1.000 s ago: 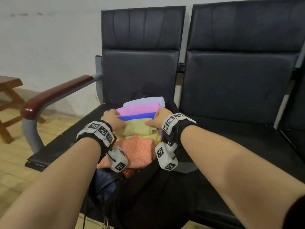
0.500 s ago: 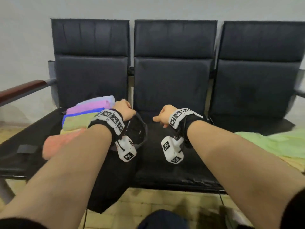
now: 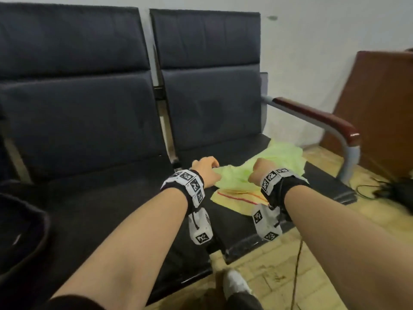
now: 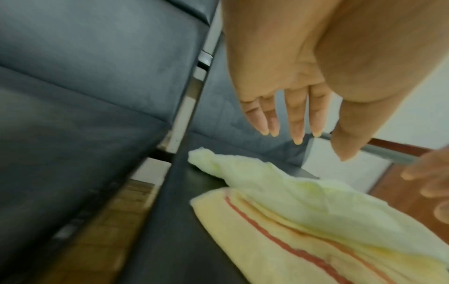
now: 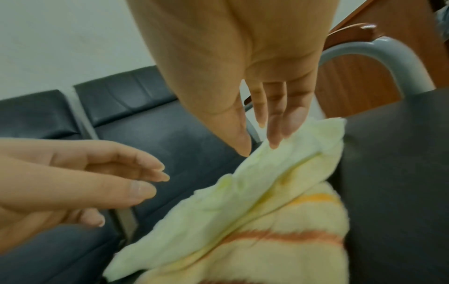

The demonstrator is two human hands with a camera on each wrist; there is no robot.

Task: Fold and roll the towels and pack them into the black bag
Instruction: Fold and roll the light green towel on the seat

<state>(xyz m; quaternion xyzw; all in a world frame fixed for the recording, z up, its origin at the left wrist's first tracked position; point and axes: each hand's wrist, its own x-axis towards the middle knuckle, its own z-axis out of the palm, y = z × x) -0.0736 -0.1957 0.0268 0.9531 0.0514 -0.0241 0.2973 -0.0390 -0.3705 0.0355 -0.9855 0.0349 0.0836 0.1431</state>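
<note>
Both bare forearms reached toward twelve o'clock; the left hand [image 3: 206,170] and right hand [image 3: 259,172] hovered side by side, fingers extended and relaxed.

The head camera looks forward and down over both forearms at the seats [image 3: 111,198]. Each wrist camera looks close along its palm, both sharing the green towel [image 4: 279,184].
</note>
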